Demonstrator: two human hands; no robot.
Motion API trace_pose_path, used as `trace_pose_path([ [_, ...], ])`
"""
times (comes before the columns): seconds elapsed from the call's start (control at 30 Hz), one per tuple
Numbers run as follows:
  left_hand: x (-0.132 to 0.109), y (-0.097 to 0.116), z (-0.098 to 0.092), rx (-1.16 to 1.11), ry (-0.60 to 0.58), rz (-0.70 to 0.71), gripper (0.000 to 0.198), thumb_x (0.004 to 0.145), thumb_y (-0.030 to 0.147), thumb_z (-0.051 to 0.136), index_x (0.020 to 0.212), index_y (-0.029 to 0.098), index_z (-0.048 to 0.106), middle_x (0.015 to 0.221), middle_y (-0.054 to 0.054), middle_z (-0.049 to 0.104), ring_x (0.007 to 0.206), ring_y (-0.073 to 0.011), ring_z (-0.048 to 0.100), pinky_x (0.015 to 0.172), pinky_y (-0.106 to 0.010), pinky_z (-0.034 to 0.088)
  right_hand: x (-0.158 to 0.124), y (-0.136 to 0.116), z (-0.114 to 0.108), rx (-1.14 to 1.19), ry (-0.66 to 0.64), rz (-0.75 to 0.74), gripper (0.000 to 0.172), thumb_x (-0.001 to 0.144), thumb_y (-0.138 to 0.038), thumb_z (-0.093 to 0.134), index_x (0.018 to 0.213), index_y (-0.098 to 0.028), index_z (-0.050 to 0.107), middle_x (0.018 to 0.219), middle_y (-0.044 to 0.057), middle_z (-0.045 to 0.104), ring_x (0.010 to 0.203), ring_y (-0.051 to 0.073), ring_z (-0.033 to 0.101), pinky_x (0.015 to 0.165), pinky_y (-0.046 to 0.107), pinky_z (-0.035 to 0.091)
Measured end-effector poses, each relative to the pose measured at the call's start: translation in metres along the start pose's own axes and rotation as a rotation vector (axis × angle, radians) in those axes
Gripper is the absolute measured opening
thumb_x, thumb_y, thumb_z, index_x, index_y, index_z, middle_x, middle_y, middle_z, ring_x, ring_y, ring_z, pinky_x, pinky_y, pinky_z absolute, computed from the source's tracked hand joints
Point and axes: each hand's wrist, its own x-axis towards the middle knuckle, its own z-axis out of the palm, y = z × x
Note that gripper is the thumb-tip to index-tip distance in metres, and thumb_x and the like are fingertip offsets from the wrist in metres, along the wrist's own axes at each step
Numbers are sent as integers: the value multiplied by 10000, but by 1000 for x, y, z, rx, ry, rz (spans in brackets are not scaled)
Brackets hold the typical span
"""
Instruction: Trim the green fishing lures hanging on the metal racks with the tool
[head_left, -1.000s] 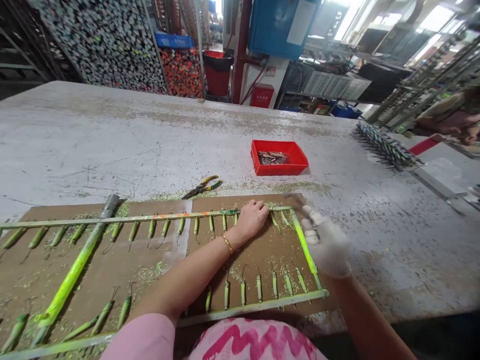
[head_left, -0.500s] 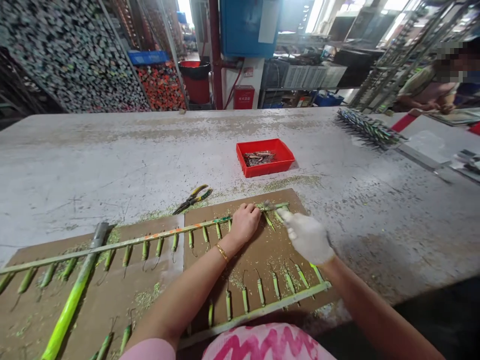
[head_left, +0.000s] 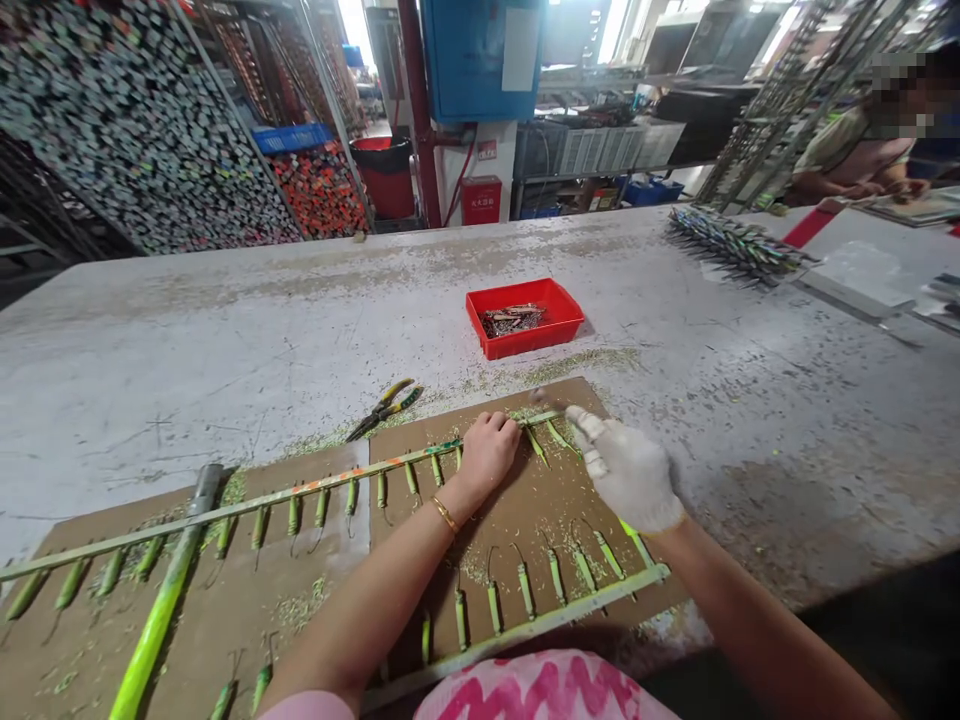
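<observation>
Bare left hand (head_left: 487, 452) curled over thin green-crusted metal rack bar (head_left: 322, 484), grip unclear; rack on brown cardboard sheet (head_left: 540, 510), near worktop (head_left: 225, 340) front edge. White-gloved right hand (head_left: 626, 470) just beside bar, fingers narrowly bunched, nothing clearly held. Bar likely light, stiff; take by bar, clear of green lure bodies (head_left: 320, 508).

- a white knit glove (head_left: 626, 472) covers the right hand, its fingertips smudged grey
- a gold bangle (head_left: 445, 515) circles the left wrist
- a pink top (head_left: 544, 690) carries a darker magenta zigzag pattern
- a pale green metal rail (head_left: 225, 510) shows orange flecks and green paint crust
- a neon yellow-green bar (head_left: 161, 620) runs across the lower left
- a brown cardboard sheet (head_left: 405, 530) is dusted with green flecks
- a grey concrete-like tabletop (head_left: 225, 350) is mottled with darker speckles
- a bright red plastic tray (head_left: 487, 340) stands out against the grey
- yellow-and-black pliers (head_left: 382, 410) have two-tone handles
</observation>
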Motion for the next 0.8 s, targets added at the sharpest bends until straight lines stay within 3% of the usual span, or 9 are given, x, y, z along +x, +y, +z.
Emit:
trace_pose_path([
  [0.07,0,0,0,0,4,3,241,1026,273,488,918,209,693,974,-86,679,932,-230,570,759,-339,457,-1,0,0,-2,27,29,511,974,-239,471,1483,-252,523,863,48,692,753,190,594,670,301,336],
  [0.2,-1,0,0,-26,-6,-13,240,1024,273,489,921,209,696,966,-94,675,936,-239,567,755,-345,459,0,-1,-2,-1,-59,-128,555,895,-163,534,1428,-311,581,752,13,653,645,165,544,619,308,296],
  [0.4,0,1,-1,-9,-1,-1,234,1024,278,487,937,212,694,962,-92,671,949,-240,566,778,-337,460,0,3,-10,-42,69,50,509,927,-235,512,1432,-252,578,808,44,669,691,187,555,630,314,300],
  [0.53,1,2,-2,-5,-20,-30,215,1020,291,500,955,209,687,968,-89,676,953,-242,570,752,-331,458,-3,3,-10,-35,-75,-148,561,877,-147,532,1415,-297,591,745,10,649,638,165,541,609,318,281],
  [0.7,1,2,-3,-8,-30,-34,190,1014,300,518,977,204,678,987,-79,689,983,-244,577,761,-332,461,-6,3,-11,40,34,67,520,937,-200,490,1449,-257,557,836,35,687,692,167,578,637,294,329],
  [0.8,1,1,-2,-7,-27,-47,178,1010,296,527,986,205,677,995,-76,692,978,-240,580,766,-334,465,-6,1,-3,20,-69,-40,540,907,-185,517,1433,-298,575,794,24,677,647,162,562,606,302,297],
])
